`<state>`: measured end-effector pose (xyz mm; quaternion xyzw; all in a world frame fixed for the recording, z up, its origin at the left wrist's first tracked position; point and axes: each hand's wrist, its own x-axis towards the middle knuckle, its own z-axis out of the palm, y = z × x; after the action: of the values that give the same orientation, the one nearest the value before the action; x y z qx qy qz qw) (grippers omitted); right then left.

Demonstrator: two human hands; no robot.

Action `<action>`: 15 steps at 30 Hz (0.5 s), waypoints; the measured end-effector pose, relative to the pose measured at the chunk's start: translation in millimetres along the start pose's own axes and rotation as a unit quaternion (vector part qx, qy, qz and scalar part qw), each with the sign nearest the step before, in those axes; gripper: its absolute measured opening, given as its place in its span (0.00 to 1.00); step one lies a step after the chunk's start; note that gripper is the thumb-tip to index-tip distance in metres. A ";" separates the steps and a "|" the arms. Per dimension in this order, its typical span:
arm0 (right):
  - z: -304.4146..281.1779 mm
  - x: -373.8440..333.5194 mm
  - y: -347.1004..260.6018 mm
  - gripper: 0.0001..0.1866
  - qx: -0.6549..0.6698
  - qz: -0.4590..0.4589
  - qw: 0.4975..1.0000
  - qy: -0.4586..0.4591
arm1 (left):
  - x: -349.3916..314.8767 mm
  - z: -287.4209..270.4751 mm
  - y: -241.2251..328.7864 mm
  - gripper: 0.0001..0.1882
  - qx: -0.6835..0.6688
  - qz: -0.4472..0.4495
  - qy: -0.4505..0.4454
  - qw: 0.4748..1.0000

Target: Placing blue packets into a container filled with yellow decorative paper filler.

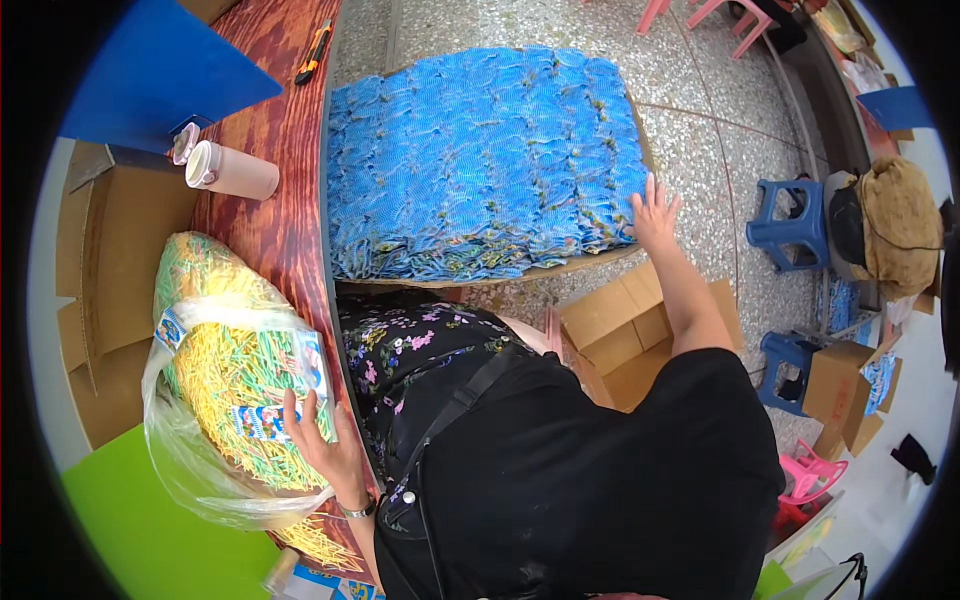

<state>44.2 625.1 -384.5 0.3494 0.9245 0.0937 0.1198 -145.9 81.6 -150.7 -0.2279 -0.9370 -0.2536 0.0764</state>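
My left hand (328, 452) is over the near right side of a clear plastic bag (180, 480) on the tabletop, fingers apart. Thin yellow, green and orange sticks (240, 370) fill the bag. Beside my fingertips lies a small blue-and-white printed packet (262, 422); whether I touch it I cannot tell. Out to the right, my right hand (655, 212) rests with spread fingers at the right edge of a wide carton (560, 268). Rows of blue mesh-patterned packets (490, 150) are packed closely in that carton.
A pale pink flask (235, 170) with its lid up and an orange-black utility knife (314, 52) lie on the wood-patterned table (265, 135). Loose yellow sticks (320, 545) lie near its front. An open cardboard box (630, 335) stands by my right arm; blue stools (787, 225) are farther right.
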 end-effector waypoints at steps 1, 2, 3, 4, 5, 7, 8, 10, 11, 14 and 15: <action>-4.3 4.0 -2.0 0.35 -0.006 0.027 0.999 -0.037 | 0.4 0.7 1.0 0.20 0.000 0.004 -0.001 1.000; -2.6 5.8 -1.2 0.35 -0.015 0.035 0.999 -0.033 | 0.3 2.0 1.4 0.20 -0.003 0.009 -0.002 1.000; -5.5 4.7 0.1 0.35 -0.014 0.040 0.999 -0.033 | 0.8 2.8 0.9 0.20 -0.007 0.015 -0.002 1.000; -23.4 6.3 -3.8 0.36 -0.012 0.029 0.995 -0.096 | -0.9 2.6 -0.8 0.20 -0.009 0.008 -0.004 1.000; -39.6 6.0 -5.4 0.37 -0.010 0.019 0.987 -0.158 | -2.9 2.6 -2.0 0.20 -0.009 0.009 -0.004 1.000; -62.9 -8.3 -5.0 0.32 0.006 -0.022 0.998 -0.051 | -5.5 3.6 -3.4 0.20 -0.011 -0.003 -0.003 1.000; -68.3 -12.7 -5.7 0.27 0.023 -0.063 0.996 0.057 | -6.2 3.8 -3.6 0.20 -0.012 -0.003 -0.003 1.000; -59.0 -8.1 -7.0 0.21 0.083 -0.136 0.986 -0.041 | -6.4 4.8 -2.3 0.20 -0.019 0.004 -0.004 1.000; -50.4 -7.0 -10.7 0.16 0.144 -0.209 0.957 -0.139 | -5.7 5.0 -1.3 0.20 -0.019 0.005 -0.004 1.000; -23.8 -12.5 -34.3 0.10 0.045 -0.320 0.938 -0.127 | -2.1 6.9 3.3 0.19 -0.008 0.014 -0.009 1.000; -18.5 -9.5 -39.1 0.10 0.044 -0.321 0.938 -0.125 | -1.4 7.3 3.9 0.19 -0.012 0.017 -0.015 1.000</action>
<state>21.4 588.2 -375.4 0.0476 0.9682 -0.0354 0.2429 -143.0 87.8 -155.6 -0.2485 -0.9310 -0.2597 0.0640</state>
